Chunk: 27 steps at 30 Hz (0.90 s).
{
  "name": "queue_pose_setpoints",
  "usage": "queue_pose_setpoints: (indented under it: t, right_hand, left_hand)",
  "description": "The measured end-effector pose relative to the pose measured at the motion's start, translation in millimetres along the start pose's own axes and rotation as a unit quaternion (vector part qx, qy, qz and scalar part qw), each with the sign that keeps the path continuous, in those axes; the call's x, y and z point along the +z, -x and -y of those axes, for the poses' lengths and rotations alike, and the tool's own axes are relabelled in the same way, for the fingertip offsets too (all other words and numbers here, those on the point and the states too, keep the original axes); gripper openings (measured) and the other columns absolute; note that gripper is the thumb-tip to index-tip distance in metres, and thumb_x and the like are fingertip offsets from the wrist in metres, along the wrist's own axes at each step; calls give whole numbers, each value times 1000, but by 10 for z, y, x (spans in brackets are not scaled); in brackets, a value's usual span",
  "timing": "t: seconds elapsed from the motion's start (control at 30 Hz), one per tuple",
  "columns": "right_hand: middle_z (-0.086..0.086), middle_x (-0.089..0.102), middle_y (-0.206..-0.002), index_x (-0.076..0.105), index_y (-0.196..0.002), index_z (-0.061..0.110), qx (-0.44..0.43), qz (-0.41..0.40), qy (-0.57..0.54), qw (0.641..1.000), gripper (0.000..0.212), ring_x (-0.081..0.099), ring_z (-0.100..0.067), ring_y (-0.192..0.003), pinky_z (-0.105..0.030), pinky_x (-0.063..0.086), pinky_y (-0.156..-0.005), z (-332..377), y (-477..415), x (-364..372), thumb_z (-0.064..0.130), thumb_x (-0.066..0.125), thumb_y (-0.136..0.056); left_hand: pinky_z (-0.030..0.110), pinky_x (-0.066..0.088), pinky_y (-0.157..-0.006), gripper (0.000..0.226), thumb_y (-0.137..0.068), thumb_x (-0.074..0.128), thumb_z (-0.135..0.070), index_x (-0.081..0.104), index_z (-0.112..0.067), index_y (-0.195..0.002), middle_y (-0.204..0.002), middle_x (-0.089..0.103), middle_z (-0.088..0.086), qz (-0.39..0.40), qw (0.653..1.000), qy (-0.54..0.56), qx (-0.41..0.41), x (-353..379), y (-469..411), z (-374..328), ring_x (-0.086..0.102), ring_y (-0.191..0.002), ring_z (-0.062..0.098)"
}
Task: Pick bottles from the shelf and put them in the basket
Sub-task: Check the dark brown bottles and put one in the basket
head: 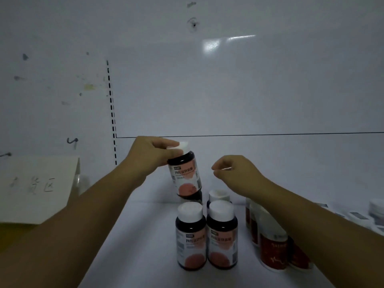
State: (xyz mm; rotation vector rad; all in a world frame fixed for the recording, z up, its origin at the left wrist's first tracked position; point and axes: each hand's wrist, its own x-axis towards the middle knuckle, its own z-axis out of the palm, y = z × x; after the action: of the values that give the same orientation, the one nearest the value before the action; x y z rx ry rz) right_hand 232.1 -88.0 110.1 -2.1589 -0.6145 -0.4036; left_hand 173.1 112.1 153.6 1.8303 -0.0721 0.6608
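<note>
Dim, bluish light, a glare patch on the back panel [211, 45], soft blurred, bowed edges

one head-worn camera looks forward and down, close over the white shelf [145, 235].

I see a white shelf [145, 235] running under both of my forearms. Standing on it between my arms are two dark bottles with white caps and pink labels, the left one [190, 235] touching the right one [222, 233]. A third white-capped bottle [218, 195] stands just behind the right one, below my right hand [236, 171]. Under my right forearm stand red-labelled bottles [272, 248], partly hidden. A white card with handwriting [39, 188] leans beyond my left forearm.
</note>
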Motion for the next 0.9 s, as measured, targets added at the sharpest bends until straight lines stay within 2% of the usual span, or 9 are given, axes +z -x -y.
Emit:
queue_pose_setpoints:
  t: [0.1, 0.2, 0.3, 0.4, 0.5, 0.6, 0.67, 0.77, 0.9]
  right_hand:
    - [0, 65, -115, 68, -104, 20, -5, 21, 41, 999, 20, 57, -10, -98, -23, 44, -86, -22, -305, 123, 13, 58, -88]
    - [-5, 67, -116, 70, -109, 16, 16, 103, 19, 994, 25, 61, -15, -99, -28, 50, -87, -30, -568, 240, 8, 61, -86]
    - [-5, 68, -109, 71, -106, 15, 60, 165, -25, 984, 23, 63, -23, -100, -32, 55, -84, -21, -739, 354, 16, 65, -84]
    - [-2, 66, -108, 69, -108, 18, 98, 236, 2, 967, 23, 63, -22, -101, -32, 56, -84, -6, -861, 462, 21, 65, -85]
    - [-5, 66, -116, 71, -108, 17, 103, 312, 40, 944, 33, 60, -20, -105, -32, 54, -89, 2, -918, 552, 3, 59, -82]
    - [-4, 61, -119, 69, -109, 16, 94, 335, 27, 937, 38, 58, -19, -111, -30, 54, -90, -21, -934, 584, -5, 60, -79]
    - [1, 59, -112, 67, -105, 18, 54, 332, 57, 940, 30, 56, -15, -111, -29, 53, -88, -49, -925, 602, 2, 67, -80]
    - [4, 58, -95, 65, -106, 16, -10, 276, 115, 954, 29, 57, -10, -85, -24, 51, -76, -64, -912, 616, 21, 74, -78]
    - [-4, 62, -106, 63, -110, 19, -30, 127, 71, 989, 42, 59, -17, -90, -27, 49, -78, 14, -901, 434, 39, 75, -74]
  left_hand:
    - [22, 56, -70, 19, -70, 77, -11, 74, -15, -87, -94, 72, 5, 33, 999, -4, -17, 64, -46, 195, 68, -87, 17]
    - [20, 56, -68, 20, -68, 79, -11, 74, -15, -88, -94, 72, 4, 52, 998, 0, -30, 132, -33, 399, 68, -86, 15]
    - [27, 58, -77, 24, -63, 82, -11, 76, -15, -85, -94, 73, 3, 67, 997, -2, -48, 196, -3, 596, 69, -86, 15]
    - [34, 57, -85, 25, -61, 84, -13, 77, -15, -84, -95, 74, 3, 88, 994, -6, -67, 263, 43, 767, 69, -88, 16]
    - [24, 56, -80, 25, -63, 84, -15, 77, -16, -87, -98, 74, 0, 110, 991, -8, -73, 306, 98, 924, 69, -87, 10]
    - [15, 54, -75, 26, -66, 81, -16, 76, -16, -92, -102, 71, -4, 127, 989, -5, -79, 322, 115, 1016, 66, -91, 7]
    - [14, 54, -75, 24, -69, 79, -16, 76, -17, -93, -103, 72, -5, 138, 987, 5, -80, 318, 122, 1042, 66, -92, 7]
    - [18, 55, -80, 15, -77, 72, -19, 77, -18, -92, -97, 74, -5, 154, 986, 20, -65, 294, 159, 1009, 68, -89, 7]
    - [13, 51, -69, 10, -84, 65, -20, 73, -26, -85, -85, 72, -13, 62, 995, 60, -40, 167, 132, 857, 66, -81, 1]
